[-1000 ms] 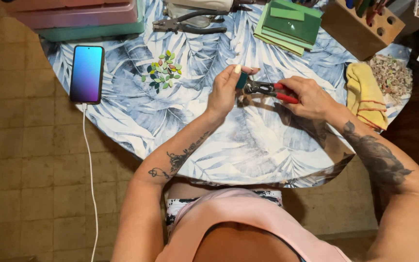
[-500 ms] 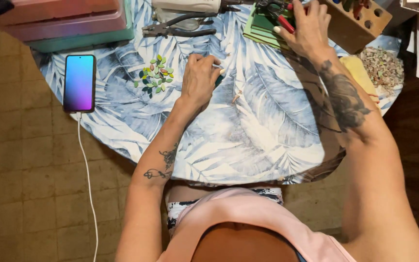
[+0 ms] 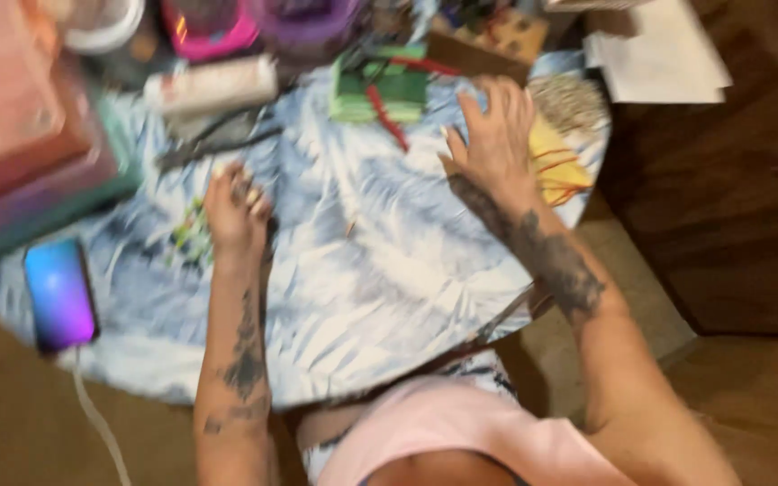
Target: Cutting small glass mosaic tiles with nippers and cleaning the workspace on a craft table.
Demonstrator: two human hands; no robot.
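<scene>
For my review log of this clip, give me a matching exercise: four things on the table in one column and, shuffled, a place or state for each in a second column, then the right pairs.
Things:
1. phone
2. left hand
3. right hand
4. green box

Places or states:
A. fingers spread, beside the yellow cloth
B. far side of the table, with red-handled pliers lying on it
C. near left edge, screen lit, cable attached
D. curled loosely, on the leaf-print cloth near small green bits

Pairs: 1-C, 2-D, 3-A, 4-B
</scene>
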